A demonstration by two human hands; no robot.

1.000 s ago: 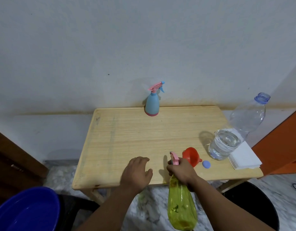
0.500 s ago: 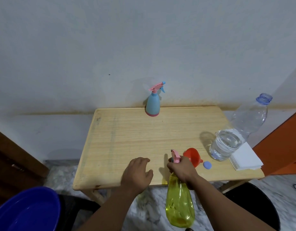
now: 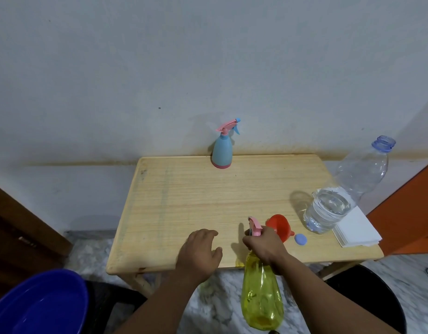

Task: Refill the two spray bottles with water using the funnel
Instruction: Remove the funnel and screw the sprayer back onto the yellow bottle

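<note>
yellow spray bottle (image 3: 261, 295) gripped at the neck by the right hand (image 3: 266, 247)

set it upright just ahead before unscrewing; left hand (image 3: 199, 251), loosely open and empty, should steady its body; funnel (image 3: 279, 225) waits just beyond the right hand.

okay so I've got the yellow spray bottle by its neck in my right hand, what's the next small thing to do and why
Probably bring the left hand onto the yellow spray bottle and unscrew its pink sprayer head: the right hand grips the neck, the head is on, and the funnel needs an open neck.
</note>
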